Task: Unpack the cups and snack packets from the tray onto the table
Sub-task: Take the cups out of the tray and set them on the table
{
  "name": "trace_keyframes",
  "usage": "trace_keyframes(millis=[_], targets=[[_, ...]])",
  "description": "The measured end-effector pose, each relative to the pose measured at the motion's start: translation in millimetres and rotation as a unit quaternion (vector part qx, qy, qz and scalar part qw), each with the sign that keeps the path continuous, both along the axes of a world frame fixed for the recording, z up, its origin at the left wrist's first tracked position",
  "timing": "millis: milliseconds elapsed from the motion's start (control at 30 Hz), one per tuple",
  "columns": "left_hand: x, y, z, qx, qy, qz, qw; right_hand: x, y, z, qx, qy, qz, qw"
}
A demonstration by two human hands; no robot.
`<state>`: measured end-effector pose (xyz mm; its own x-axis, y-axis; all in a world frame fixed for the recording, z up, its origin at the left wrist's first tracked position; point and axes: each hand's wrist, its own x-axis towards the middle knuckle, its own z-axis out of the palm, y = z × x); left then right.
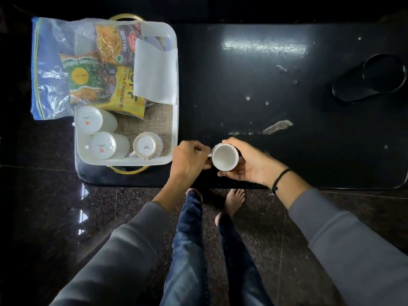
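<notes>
A white cup (224,157) stands mouth-up just right of the white tray (175,120), over the black table's near edge. My left hand (190,159) pinches its handle and my right hand (249,161) wraps around its far and right side. Three white cups lie upside down in the tray's near end: one at the left (89,120), one in front of it (103,145), and a gold-rimmed one (147,147). Snack packets fill the tray's far end: a mixture packet (117,44), a green packet (88,76) and a yellow soya chunks packet (125,93).
A clear zip bag (47,69) hangs over the tray's left side. A white paper sleeve (154,71) lies in the tray's right half on burlap lining. The black table (287,107) has a recessed cup holder (373,78) at the right. My legs and bare feet are below the table's edge.
</notes>
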<state>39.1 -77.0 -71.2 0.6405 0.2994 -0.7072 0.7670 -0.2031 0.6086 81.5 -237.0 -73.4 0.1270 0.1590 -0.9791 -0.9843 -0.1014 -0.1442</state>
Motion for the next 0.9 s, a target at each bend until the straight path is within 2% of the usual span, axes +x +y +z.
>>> trace_keyframes(millis=[233, 300, 367, 467, 600, 700, 800, 900], targets=[[6.4, -3.0, -3.0, 0.018, 0.012, 0.009, 1.000, 2.8, 5.9, -9.0, -0.038, -0.010, 0.023, 0.999], [6.4, -2.5, -2.8, 0.020, 0.014, 0.007, 1.000, 3.9, 6.3, -9.7, -0.084, -0.033, 0.070, 0.993], [5.7, -3.0, -0.8, 0.028, 0.012, -0.012, 0.999, 5.1, 4.5, -8.1, -0.157, -0.092, 0.177, 0.967], [4.1, -2.6, 4.7, 0.082, -0.002, -0.065, 0.995, 6.8, 5.1, 3.0, -0.229, -0.187, 0.296, 0.909], [0.8, 2.5, 18.7, 0.162, -0.068, -0.110, 0.978, 12.9, 14.9, 24.0, -0.307, -0.290, 0.350, 0.836], [-2.6, 13.6, 30.3, 0.243, -0.118, -0.147, 0.952, 18.3, 28.6, 35.9, -0.297, -0.353, 0.349, 0.816], [-8.5, 36.4, 34.9, 0.308, -0.164, -0.175, 0.921, 21.6, 50.3, 40.0, -0.249, -0.390, 0.345, 0.817], [-15.0, 62.9, 32.3, 0.357, -0.131, -0.221, 0.898, 21.3, 76.2, 37.5, -0.189, -0.408, 0.344, 0.824]])
